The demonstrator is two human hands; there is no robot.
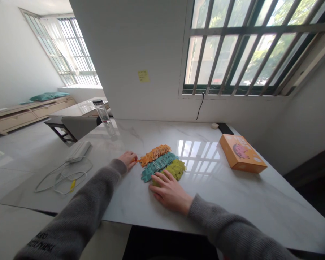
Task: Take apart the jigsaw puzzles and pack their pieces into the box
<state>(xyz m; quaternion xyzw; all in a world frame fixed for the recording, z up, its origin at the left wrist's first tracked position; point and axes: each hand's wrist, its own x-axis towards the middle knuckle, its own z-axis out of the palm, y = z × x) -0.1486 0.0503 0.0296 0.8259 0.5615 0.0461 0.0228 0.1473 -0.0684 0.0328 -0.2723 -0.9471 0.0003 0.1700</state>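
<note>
Three overlapping rows of flat, knobbed jigsaw pieces lie side by side on the table: orange pieces [155,153], teal pieces [159,164] and green pieces [176,169]. At the near end of the orange row, my left hand [128,159] has its fingers bent together, with a small orange piece at the fingertips. My right hand [169,189] rests palm down with fingers spread over the near end of the green row. Some green pieces are hidden beneath those fingers.
An orange box [242,153] with a pink picture lies at the right. A clear bottle [102,111] stands at the back left. A white power strip [78,150] and its looped cable lie left. A dark flat item [225,129] is near the wall.
</note>
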